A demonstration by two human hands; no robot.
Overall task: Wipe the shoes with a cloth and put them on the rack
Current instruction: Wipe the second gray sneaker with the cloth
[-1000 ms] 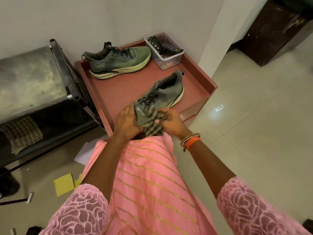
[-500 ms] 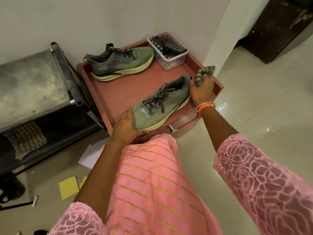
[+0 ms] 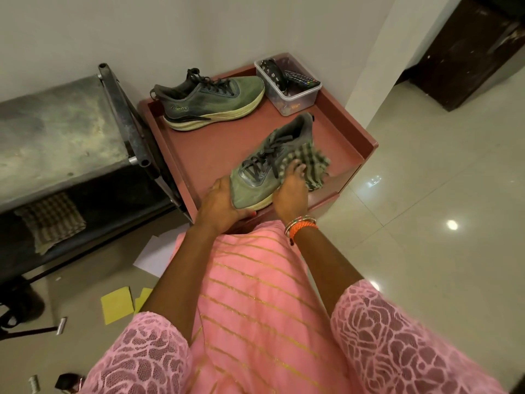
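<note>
Right, at the upper centre of the frame I see a clear plastic tub (image 3: 295, 95) sitting in the far corner of the red tray-top cabinet (image 3: 355, 132), and it holds a dark remote control (image 3: 302, 80), a dark patterned strap-like item and some small bits at the bottom that I cannot make out. Left of the tub, the far shoe (image 3: 210, 100) rests on its sole against the back edge, toe pointing towards the tub. At the centre of the frame, the near shoe (image 3: 264, 169) lies over the tray's front edge, toe towards me. My left hand (image 3: 220, 206) grips its toe with the fingers curled under the sole, while my right hand (image 3: 291, 191) presses a striped cloth (image 3: 309, 166) flat against the shoe's side, fingers spread on the fabric. To the left stands a dark metal rack (image 3: 56, 132) with a worn grey top; a folded checked cloth (image 3: 49, 220) lies on its lower shelf. The floor is glossy pale tile (image 3: 426, 194), with yellow paper squares (image 3: 118, 304) and a white sheet scattered at lower left, and a dark wooden door (image 3: 468, 49) fills the upper right.
</note>
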